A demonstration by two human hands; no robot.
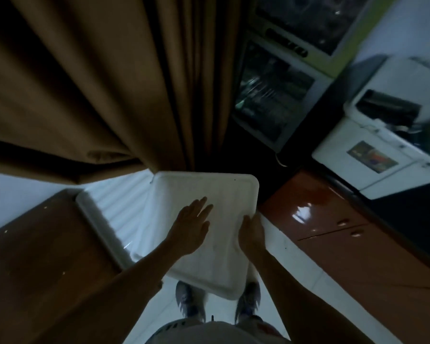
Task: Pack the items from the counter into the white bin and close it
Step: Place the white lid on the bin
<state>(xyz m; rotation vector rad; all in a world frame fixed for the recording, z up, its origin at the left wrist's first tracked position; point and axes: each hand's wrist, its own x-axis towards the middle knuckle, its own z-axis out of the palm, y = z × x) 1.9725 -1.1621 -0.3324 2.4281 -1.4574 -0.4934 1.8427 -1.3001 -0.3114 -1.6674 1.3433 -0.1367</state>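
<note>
One white lid (216, 192) lengthwise toward curtain (85, 83), left hand (191, 227) flat atop, right hand (252, 234) gripping edge

A dim home kitchen: a glass-fronted dish cabinet (271, 95) with racks inside stands by the wall. Glossy reddish cupboard doors (333, 219) sit below a dark surface (402, 212) carrying a white appliance (382, 150). A brown curtain (85, 83) hangs over the pale tiled floor (283, 249).
</note>
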